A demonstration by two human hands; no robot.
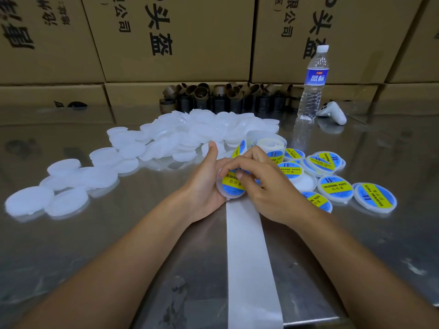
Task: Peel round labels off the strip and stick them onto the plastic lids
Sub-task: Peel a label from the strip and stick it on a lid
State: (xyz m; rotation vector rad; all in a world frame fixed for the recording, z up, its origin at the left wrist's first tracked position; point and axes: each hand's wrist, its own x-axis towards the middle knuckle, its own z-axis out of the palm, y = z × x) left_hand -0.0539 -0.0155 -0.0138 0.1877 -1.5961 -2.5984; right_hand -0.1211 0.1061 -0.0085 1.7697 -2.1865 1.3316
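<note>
Shiny metal counter (95,233) backed by stacked cardboard boxes (202,39).
Short brown cardboard tubes (225,96) cluster against the boxes at the far edge. To their right a clear water bottle (313,86) with a blue label stands upright, with a white controller (333,112) lying just beside it.

The right hand (268,186) hides part of the label (230,184) on the lid (221,189).

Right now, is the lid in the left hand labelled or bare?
Labelled: a blue-and-yellow label lies on the lid that the left hand holds; fingers of the right hand touch it.
</note>
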